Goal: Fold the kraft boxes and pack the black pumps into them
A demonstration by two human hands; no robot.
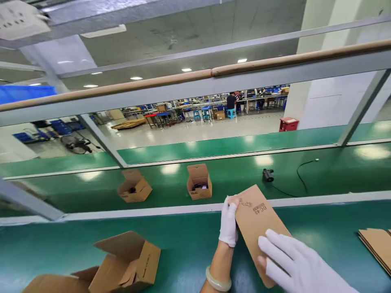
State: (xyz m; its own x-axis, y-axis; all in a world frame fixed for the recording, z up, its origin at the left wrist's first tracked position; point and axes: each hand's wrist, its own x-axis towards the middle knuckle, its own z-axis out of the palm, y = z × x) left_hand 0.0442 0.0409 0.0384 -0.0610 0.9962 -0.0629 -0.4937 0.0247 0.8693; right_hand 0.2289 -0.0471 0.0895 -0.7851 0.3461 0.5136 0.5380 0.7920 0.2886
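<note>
My left hand (228, 221), in a white glove with a bare thumb tip, grips the upper left edge of a folded-flat cardboard box (249, 226). The box is tilted over the bench and bears dark print reading "DC 45". Across its lower right face lies my right hand (290, 258), also gloved, fingers stretched out and slightly apart. One bare fingertip of that hand shows against the cardboard. An opened cardboard box (146, 262) with raised flaps stands at the lower left, beside another partly cut-off box (58, 283).
Beyond a white rail (183, 210), two small open boxes, one left (140, 193) and one central (200, 189), hold dark items on a green belt. A black device (268, 175) with a cable lies further right. Flat cardboard sheets (375, 246) are stacked at right. A metal post (102, 140) rises ahead.
</note>
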